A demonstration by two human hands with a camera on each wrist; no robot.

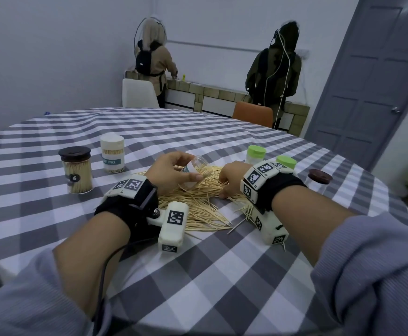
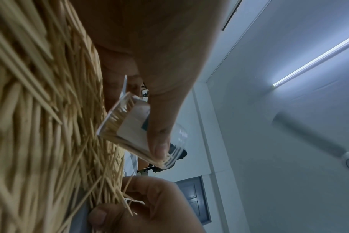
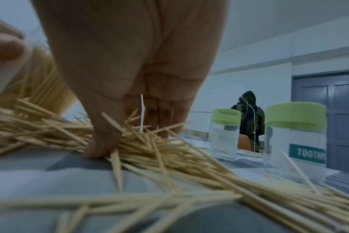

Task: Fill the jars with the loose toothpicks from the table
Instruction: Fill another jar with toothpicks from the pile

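Right hand rakes toothpicks; left hand tilts jar.

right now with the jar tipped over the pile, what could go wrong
1. The left hand holds the open jar tilted, mouth sideways, with toothpicks already inside; tipped further, they could slide back out.
2. The right hand gathers from a tangled toothpick pile; crossed picks may jam at the narrow mouth or prick the fingertips.
3. Stray picks lie beside the right wrist camera, so arm movement could sweep them off the table.
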